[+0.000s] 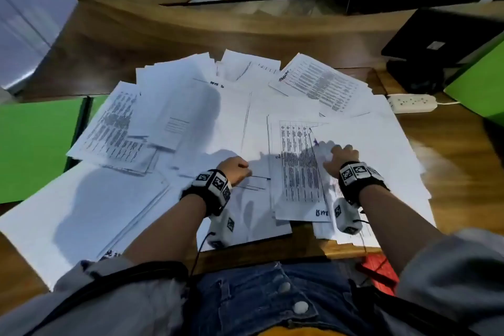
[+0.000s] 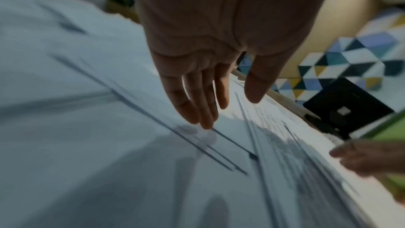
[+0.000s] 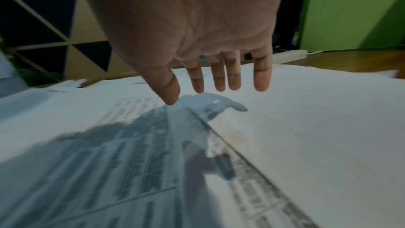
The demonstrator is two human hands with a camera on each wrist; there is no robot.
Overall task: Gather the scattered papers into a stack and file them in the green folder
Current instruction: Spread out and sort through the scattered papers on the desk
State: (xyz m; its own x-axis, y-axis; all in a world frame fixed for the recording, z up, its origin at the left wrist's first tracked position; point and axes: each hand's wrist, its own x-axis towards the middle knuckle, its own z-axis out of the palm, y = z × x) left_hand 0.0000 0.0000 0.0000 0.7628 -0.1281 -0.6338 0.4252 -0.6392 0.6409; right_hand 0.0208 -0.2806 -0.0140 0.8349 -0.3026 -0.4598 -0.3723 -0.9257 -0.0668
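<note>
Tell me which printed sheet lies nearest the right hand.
The table-printed sheet with dense dark columns, directly left of the right hand. The other printed sheets lie far off at the pile's left and far-right edges.

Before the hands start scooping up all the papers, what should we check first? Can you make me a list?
1. Left hand free, fingers straight: ok.
2. Right hand free, fingers straight: ok.
3. Papers gathered into one stack: not ok, spread across the desk.
4. Green folder nearby, at the left: ok.
5. Folder open and ready: cannot tell.
6. Power strip clear of the papers: ok, beside them.
</note>
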